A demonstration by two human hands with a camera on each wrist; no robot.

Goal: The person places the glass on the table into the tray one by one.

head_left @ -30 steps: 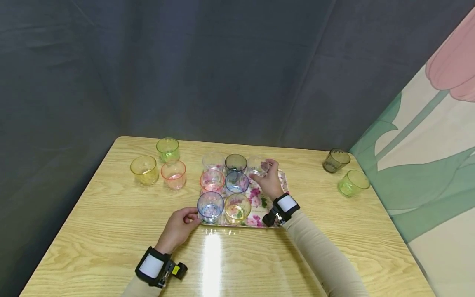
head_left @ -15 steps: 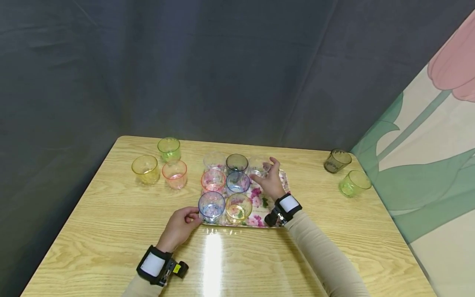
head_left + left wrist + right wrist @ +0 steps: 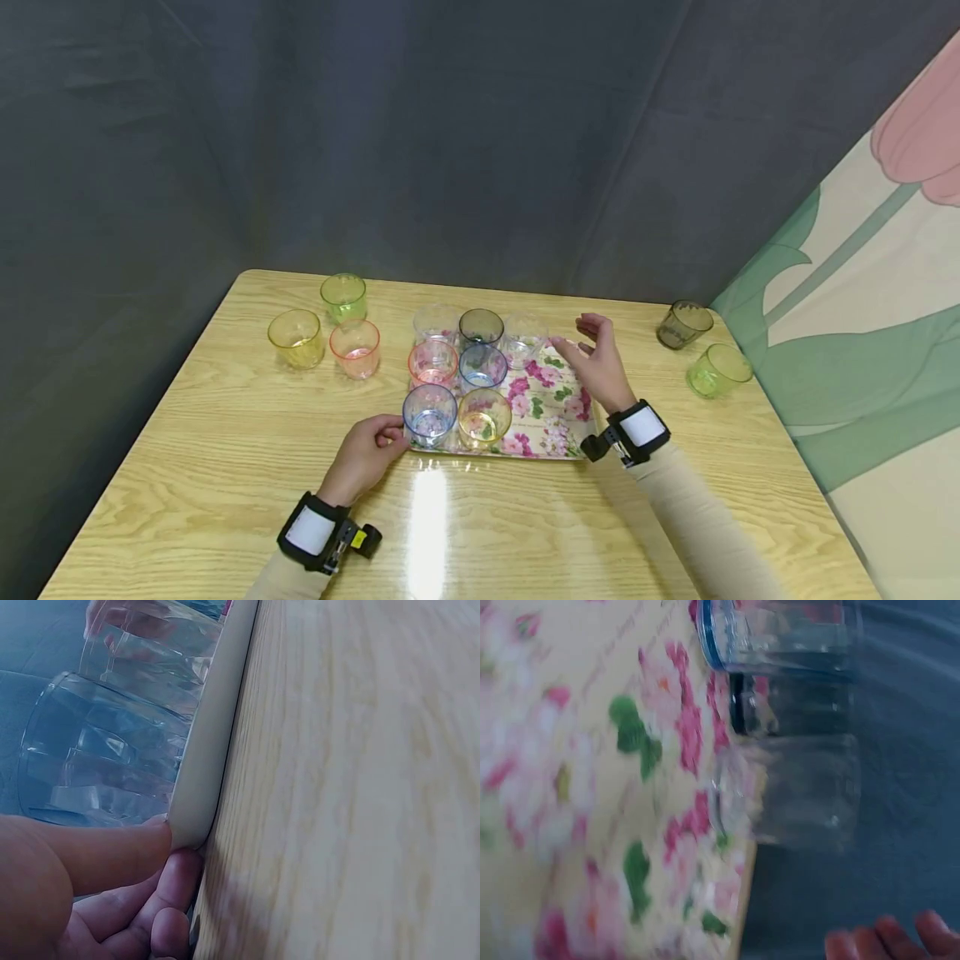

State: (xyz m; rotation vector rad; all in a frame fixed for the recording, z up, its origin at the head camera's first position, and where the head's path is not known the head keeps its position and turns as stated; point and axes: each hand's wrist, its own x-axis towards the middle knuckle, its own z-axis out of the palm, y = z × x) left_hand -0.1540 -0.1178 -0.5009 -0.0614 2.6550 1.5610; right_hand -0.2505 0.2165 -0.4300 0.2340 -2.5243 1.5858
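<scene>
My left hand (image 3: 362,460) pinches the front left corner of the floral tray (image 3: 536,407). In the left wrist view the thumb (image 3: 112,851) lies on the tray's rim (image 3: 206,757), with fingertips against its underside. A blue cup (image 3: 430,417) stands just beside that corner. Over the tray's right side, my right hand (image 3: 602,364) is open and holds nothing, to the right of a clear cup (image 3: 525,342). In the right wrist view this clear cup (image 3: 787,791) stands apart from the fingertips (image 3: 889,936). The tray also bears yellow (image 3: 484,421), red, dark blue, grey and another clear cup.
Left of the tray stand a green cup (image 3: 344,300), a yellow cup (image 3: 297,340) and a pink cup (image 3: 356,350). At the back right are a tilted-looking dark grey cup (image 3: 683,326) and a green cup (image 3: 718,372). A dark curtain (image 3: 450,150) hangs behind the table.
My right hand has let go of the clear cup at the tray's back row and moved right, its fingers loosening. The cup stays on the tray. My left hand keeps its place at the corner.
</scene>
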